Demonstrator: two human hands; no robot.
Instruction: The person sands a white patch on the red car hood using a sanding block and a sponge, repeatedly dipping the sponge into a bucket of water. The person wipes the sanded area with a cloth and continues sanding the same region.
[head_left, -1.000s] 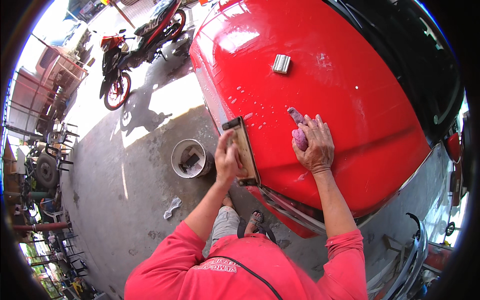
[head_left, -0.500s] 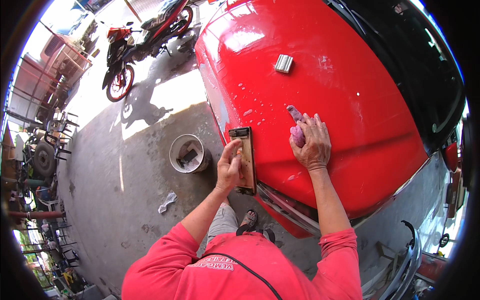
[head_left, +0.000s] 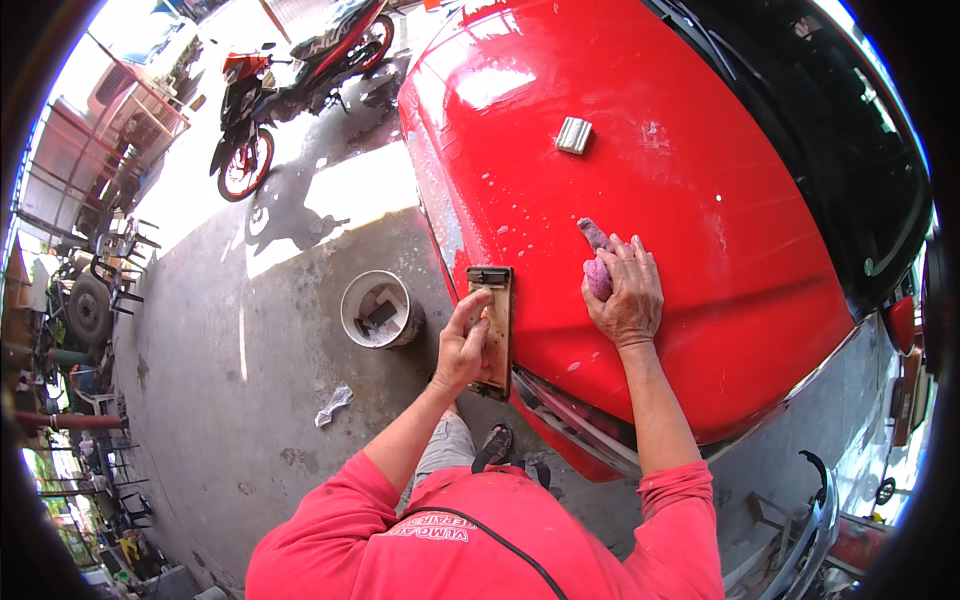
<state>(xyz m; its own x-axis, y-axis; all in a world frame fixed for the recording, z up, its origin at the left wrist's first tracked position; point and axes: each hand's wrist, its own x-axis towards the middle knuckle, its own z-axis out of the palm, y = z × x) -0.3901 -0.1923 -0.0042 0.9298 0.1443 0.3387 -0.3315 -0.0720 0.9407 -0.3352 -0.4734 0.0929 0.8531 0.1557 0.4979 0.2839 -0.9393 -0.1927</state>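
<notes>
A wet red car hood (head_left: 680, 180) fills the upper right of the head view. My left hand (head_left: 462, 345) grips a long tan sanding block (head_left: 496, 325) pressed flat on the hood's near left edge. My right hand (head_left: 625, 295) rests on the hood to the right of it, holding a pink cloth (head_left: 597, 262) under the fingers. A small grey block (head_left: 573, 134) lies alone farther up the hood. My red sleeves come in from the bottom edge.
A round bucket (head_left: 375, 308) with something dark inside stands on the concrete left of the hood. A crumpled scrap (head_left: 334, 404) lies on the floor. A motorcycle (head_left: 290, 85) is parked at the top left. A loose bumper (head_left: 815, 520) lies at the lower right.
The sanding block and my left hand have shifted slightly along the hood's edge. My right hand with the pink cloth has stayed in about the same spot.
</notes>
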